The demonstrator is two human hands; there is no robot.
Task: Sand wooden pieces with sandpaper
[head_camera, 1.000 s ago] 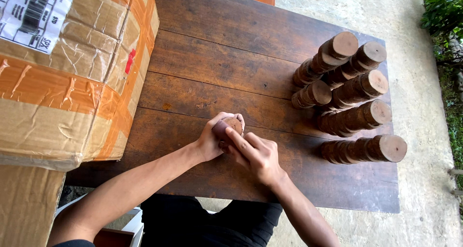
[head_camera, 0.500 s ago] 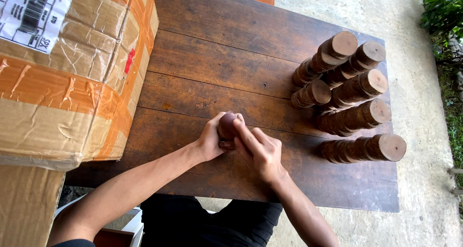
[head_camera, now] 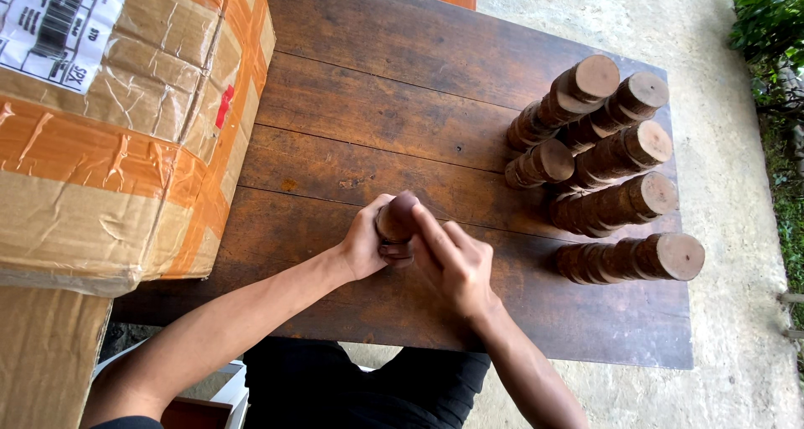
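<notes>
A short stack of round brown wooden discs point(head_camera: 396, 228) is gripped between the left hand point(head_camera: 365, 243) and right hand point(head_camera: 456, 263), fingers clenched, over the dark plank table point(head_camera: 352, 102).

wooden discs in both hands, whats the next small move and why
Probably carry the wooden discs, pinched between the left hand and right hand, right toward the stacks of discs; those six stacks stand at the table's right end, apart from the hands.

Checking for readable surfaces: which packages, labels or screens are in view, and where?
Cardboard box: left end of the wooden table, big, brown, wrapped in clear and orange tape.
Shipping label: on the box top, far-left corner, white rectangle with black print and barcode.
No screens or signs.
</notes>
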